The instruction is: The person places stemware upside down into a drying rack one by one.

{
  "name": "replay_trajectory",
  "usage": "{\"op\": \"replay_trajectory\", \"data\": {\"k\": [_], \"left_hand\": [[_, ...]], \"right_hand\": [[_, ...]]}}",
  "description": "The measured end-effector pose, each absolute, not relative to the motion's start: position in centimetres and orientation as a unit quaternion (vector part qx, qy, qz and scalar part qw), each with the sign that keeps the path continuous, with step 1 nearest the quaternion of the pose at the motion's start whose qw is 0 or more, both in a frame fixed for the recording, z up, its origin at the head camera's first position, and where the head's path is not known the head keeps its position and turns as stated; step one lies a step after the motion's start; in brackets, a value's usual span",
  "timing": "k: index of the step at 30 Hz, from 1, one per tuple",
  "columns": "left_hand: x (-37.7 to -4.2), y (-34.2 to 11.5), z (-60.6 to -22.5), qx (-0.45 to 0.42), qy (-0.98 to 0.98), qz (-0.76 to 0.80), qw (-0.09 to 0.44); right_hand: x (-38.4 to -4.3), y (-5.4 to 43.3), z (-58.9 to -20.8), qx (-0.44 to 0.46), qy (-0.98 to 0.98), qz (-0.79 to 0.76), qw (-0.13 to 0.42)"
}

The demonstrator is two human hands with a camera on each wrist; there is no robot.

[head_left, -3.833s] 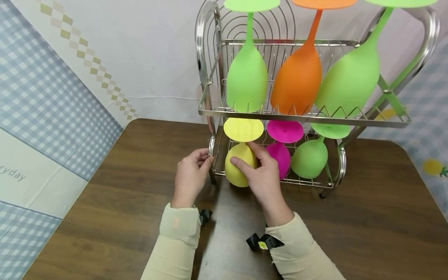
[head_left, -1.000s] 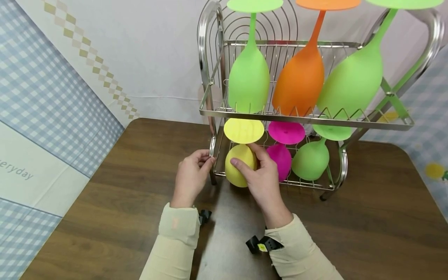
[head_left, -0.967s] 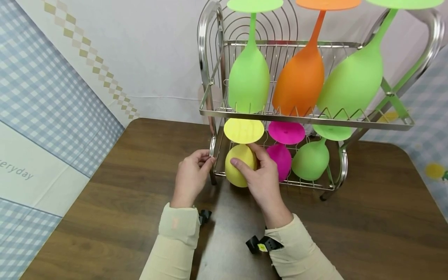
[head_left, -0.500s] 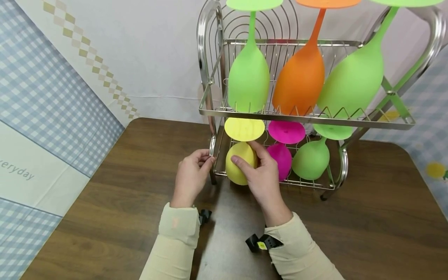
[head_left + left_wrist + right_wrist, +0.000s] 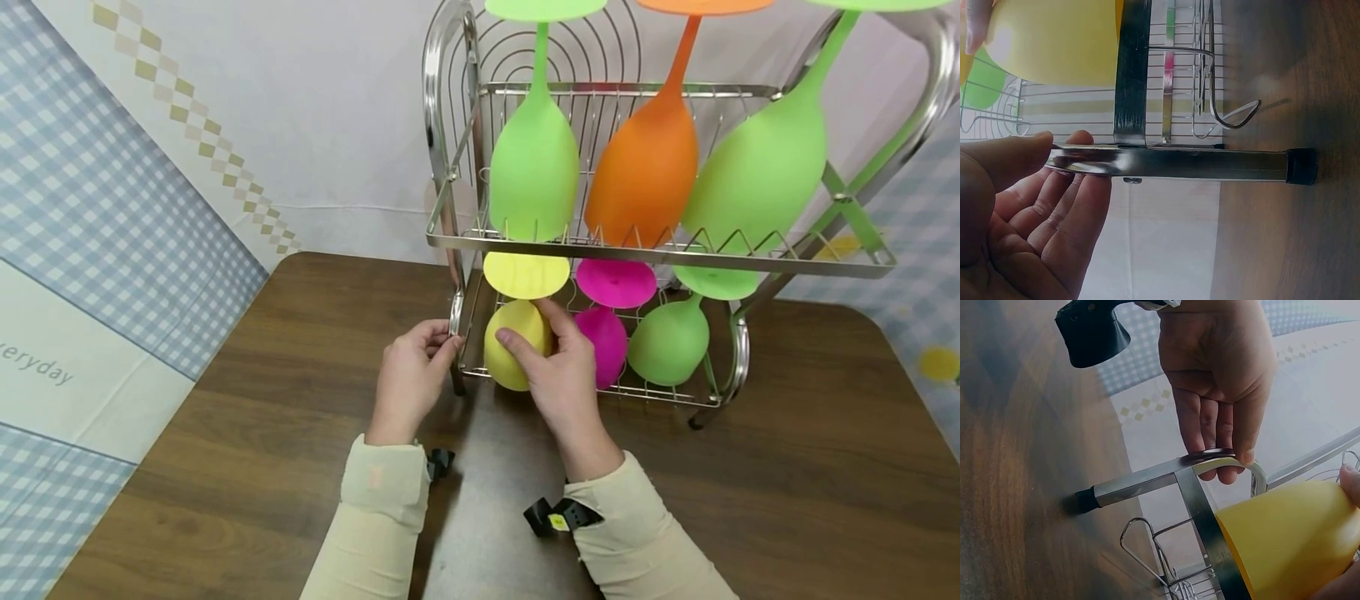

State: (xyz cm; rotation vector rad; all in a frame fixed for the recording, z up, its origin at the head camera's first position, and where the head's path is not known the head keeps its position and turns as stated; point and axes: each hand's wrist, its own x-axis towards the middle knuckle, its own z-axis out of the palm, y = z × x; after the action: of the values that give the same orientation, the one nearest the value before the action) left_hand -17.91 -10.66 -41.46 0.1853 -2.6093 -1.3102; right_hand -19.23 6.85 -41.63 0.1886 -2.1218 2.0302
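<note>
My left hand [image 5: 408, 375] pinches the curved chrome leg [image 5: 1197, 164] of a two-tier wire dish rack [image 5: 652, 254] between thumb and fingers. An upside-down yellow goblet [image 5: 510, 354] is at the left of the lower tier. My right hand [image 5: 562, 375] grips its bowl, thumb on the near side and fingers mostly hidden behind. In the right wrist view the rim of the yellow bowl lies by the rack's front bar [image 5: 1213, 544]. Right of it stand an upside-down magenta goblet [image 5: 609, 346], partly hidden by my right hand, and a small green goblet [image 5: 667, 342].
Close above my right hand runs the upper tier's front rail [image 5: 645, 254]. On that tier stand an upside-down light green goblet [image 5: 534, 171], an orange goblet [image 5: 641, 179] and a larger green goblet [image 5: 757, 167]. The rack stands on a brown wooden table [image 5: 262, 417] before a cloth backdrop.
My right hand and the yellow goblet have shifted slightly up the head view, away from me, over the last second. My left hand stays on the rack leg.
</note>
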Motion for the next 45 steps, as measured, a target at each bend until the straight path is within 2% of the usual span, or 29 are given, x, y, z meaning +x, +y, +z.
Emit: {"op": "replay_trajectory", "data": {"k": [16, 31, 45], "left_hand": [[-18.0, -10.8, -41.6, 0.061, -0.888, -0.443, 0.11], [-17.9, -10.7, -41.4, 0.057, -0.888, -0.443, 0.111], [-17.8, -10.7, -41.4, 0.055, -0.891, -0.439, 0.106]], "right_hand": [[-20.6, 6.3, -41.9, 0.064, -0.717, 0.684, 0.115], [-21.1, 6.0, -42.9, 0.063, -0.775, 0.626, 0.068], [-21.0, 6.5, -43.0, 0.07, -0.806, 0.584, 0.064]]}}
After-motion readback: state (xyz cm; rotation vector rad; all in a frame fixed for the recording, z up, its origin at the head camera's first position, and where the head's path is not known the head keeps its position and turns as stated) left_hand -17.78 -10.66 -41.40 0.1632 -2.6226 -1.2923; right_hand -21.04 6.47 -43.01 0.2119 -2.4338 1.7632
